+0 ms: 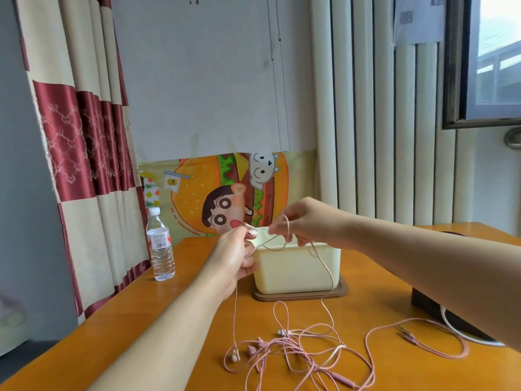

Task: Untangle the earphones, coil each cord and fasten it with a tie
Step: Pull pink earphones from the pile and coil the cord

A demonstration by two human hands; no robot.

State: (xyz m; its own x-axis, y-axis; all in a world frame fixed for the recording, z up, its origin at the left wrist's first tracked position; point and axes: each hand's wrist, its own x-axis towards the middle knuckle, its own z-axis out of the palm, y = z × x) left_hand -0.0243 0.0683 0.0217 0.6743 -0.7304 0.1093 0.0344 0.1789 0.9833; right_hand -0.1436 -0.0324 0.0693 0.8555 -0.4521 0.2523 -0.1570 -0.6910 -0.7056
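Both hands (235, 256) pinch cord (327, 265) near bin (296, 273).

Left hand (235, 253), right hand (303, 222) pinch pink cord (327, 266) above tangled earphones (296, 351).

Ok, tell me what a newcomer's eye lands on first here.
The left grip and right grip hold a pink cord up before the cream bin in the middle. Below them, near the front edge, a pink earphone tangle sprawls on the orange table. A burger cartoon poster brightens the back wall.
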